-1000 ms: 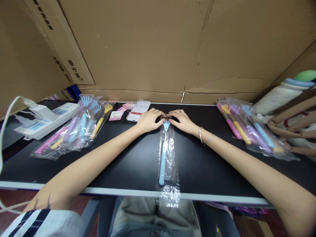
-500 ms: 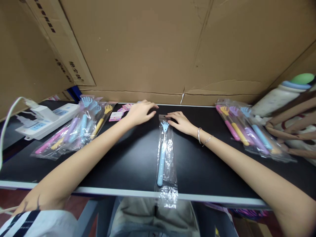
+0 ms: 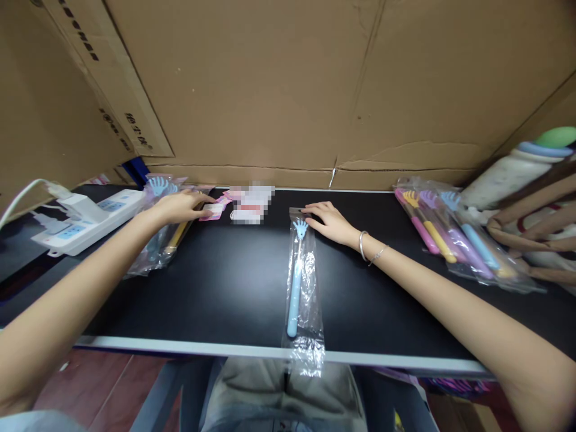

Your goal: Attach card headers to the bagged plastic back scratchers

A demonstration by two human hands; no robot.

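A light-blue back scratcher (image 3: 294,294) with a hand-shaped head lies in a clear plastic bag (image 3: 310,288), whose lower end hangs over the table edge. At the bag's top corner, the fingertips of my right hand (image 3: 330,223) rest with fingers stretched out. My left hand (image 3: 182,207) is at the far left, thumb and fingers apart, at the left edge of some small pink-and-white cards (image 3: 216,210). Whether it touches them I cannot tell. Beneath that hand and forearm lie bagged back scratchers (image 3: 157,186), partly hidden.
A white power strip (image 3: 90,225) with plugs stands at the left. Another pile of bagged back scratchers (image 3: 445,231) lies at the right, beside a pale bottle (image 3: 508,174). Cardboard walls (image 3: 270,90) enclose the back. A blurred white patch (image 3: 252,204) lies right of the cards.
My left hand has moved left from the table's middle to the cards, uncovering the blurred white patch. My right hand and the bagged back scratcher beside it have stayed in place.
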